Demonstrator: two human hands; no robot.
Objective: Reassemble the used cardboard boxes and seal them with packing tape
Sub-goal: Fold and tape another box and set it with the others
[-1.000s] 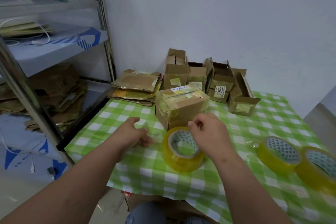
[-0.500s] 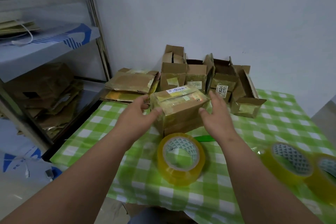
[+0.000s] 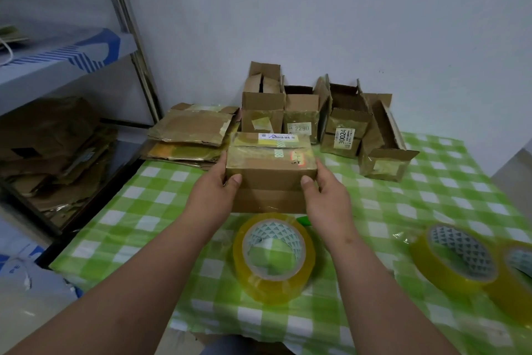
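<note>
"2290" on label of open box (image 3: 301, 121); "30024" on label of neighbouring box (image 3: 342, 135).

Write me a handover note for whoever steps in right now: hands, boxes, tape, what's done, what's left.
Left hand and right hand grip the ends of the closed box, thumbs on its near face. Tape roll lies flat just in front; two spare rolls lie at the right. Done: this box is closed, tape across its top. Left: the open boxes by the wall and the flattened stack behind on the left.
</note>
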